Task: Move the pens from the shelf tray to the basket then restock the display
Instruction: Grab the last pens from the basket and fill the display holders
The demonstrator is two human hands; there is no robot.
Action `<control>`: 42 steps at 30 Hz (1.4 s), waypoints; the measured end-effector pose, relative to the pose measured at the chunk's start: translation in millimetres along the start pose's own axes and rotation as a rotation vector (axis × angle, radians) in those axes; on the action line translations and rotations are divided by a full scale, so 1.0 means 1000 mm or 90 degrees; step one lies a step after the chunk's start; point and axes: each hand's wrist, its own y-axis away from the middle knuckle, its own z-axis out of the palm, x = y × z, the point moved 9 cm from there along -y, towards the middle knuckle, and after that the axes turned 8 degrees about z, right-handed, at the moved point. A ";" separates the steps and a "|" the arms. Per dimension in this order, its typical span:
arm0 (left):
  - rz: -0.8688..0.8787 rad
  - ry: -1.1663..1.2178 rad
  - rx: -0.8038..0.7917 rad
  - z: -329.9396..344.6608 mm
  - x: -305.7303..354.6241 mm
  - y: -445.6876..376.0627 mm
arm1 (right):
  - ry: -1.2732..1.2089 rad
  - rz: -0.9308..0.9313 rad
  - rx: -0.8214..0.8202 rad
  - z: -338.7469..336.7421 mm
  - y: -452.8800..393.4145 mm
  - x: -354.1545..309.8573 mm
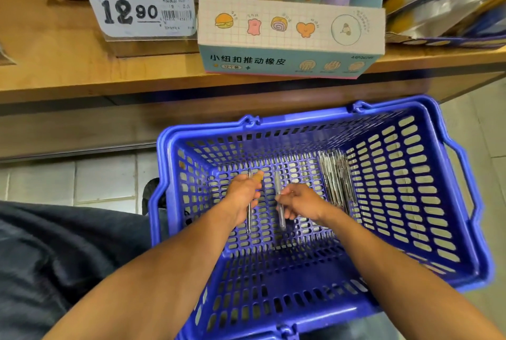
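Observation:
A blue plastic basket point(427, 202) stands on the floor below the wooden shelf. Both my hands reach down inside it. My left hand point(243, 197) grips a clear pen point(249, 223) that points toward the shelf. My right hand point(299, 201) pinches a second clear pen point(280, 219) beside it. A bundle of several clear pens point(338, 178) lies on the basket floor at the right, apart from both hands. The shelf tray itself is at the top left, mostly out of frame.
On the wooden shelf point(68, 65) stand a price tag point(142, 9) reading 12.90 and a pastel eraser display box point(290, 35). Shiny packets point(451, 2) lie at the right. Tiled floor and my dark trouser leg point(54, 252) are at the left.

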 end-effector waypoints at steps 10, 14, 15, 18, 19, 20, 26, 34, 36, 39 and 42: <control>-0.021 0.016 -0.036 0.008 -0.003 0.001 | -0.072 -0.033 0.003 -0.010 0.008 -0.018; -0.032 0.027 -0.069 0.010 -0.002 0.005 | 0.162 0.068 0.436 -0.092 0.010 0.009; -0.034 0.025 -0.071 0.010 -0.002 0.005 | 0.214 0.100 0.490 -0.102 0.015 0.014; -0.032 0.027 -0.068 0.008 0.000 0.004 | 0.361 0.206 0.486 -0.105 0.013 0.034; -0.030 0.026 -0.067 0.008 0.000 0.003 | 0.398 0.229 0.469 -0.102 0.011 0.040; -0.027 0.025 -0.066 0.007 -0.001 0.002 | 0.426 0.244 0.458 -0.100 0.008 0.045; -0.023 0.035 -0.052 0.004 -0.004 0.002 | 0.435 0.244 0.501 -0.101 0.009 0.052; -0.019 0.059 -0.034 0.004 -0.001 0.003 | 0.363 0.305 0.435 -0.097 0.007 0.060; -0.019 0.064 -0.032 0.003 -0.002 0.003 | 0.375 0.309 0.406 -0.094 0.006 0.060; -0.023 0.066 -0.025 0.001 -0.005 0.001 | 0.379 0.298 0.383 -0.091 0.004 0.060; -0.024 0.064 -0.020 0.001 -0.006 0.000 | 0.323 0.226 0.349 -0.084 0.002 0.050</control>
